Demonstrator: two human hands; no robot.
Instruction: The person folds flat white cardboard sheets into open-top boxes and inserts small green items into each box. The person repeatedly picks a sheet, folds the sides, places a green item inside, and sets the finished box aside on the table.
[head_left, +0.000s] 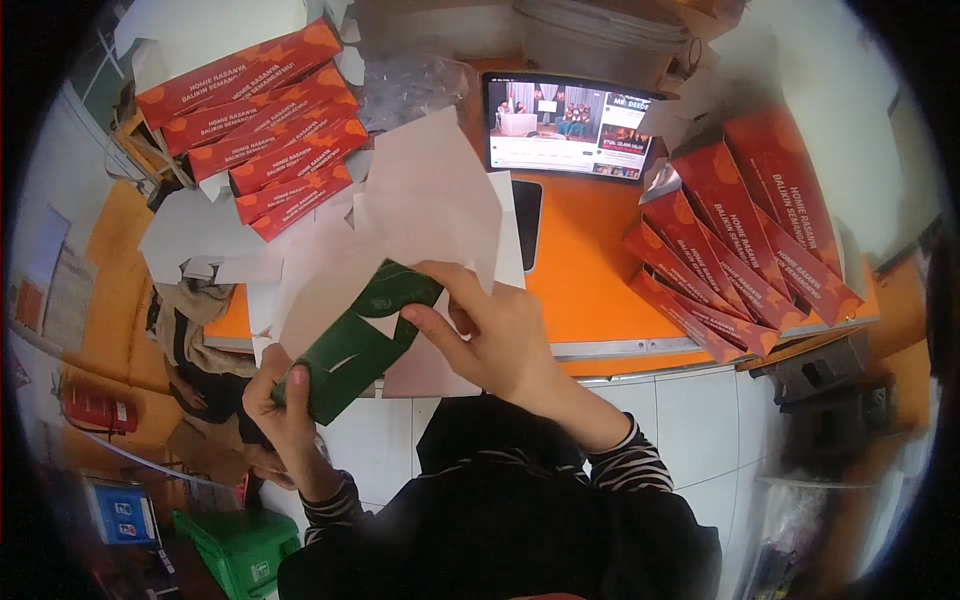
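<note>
My left hand (288, 400) grips the lower left end of a dark green folded card piece (345, 362), thumb on top. A slit runs across the card's face, and a pale gap shows near its upper flap. My right hand (500, 335) is closed on the upper right edge of that piece, with finger and thumb at the flap. Behind it stands a pale, uncoated card panel (430, 190); I cannot tell whether it joins the green piece. More pale card sheets (215, 235) lie to the left, under and beside my hands.
Red printed card cartons (250, 120) lie overlapped at the far left. More red cartons (740, 240) fan out on the right of the orange table (590, 290). A tablet (567, 130) playing video stands at the back, near a dark phone-like slab (527, 225) and clear plastic (418, 88).
</note>
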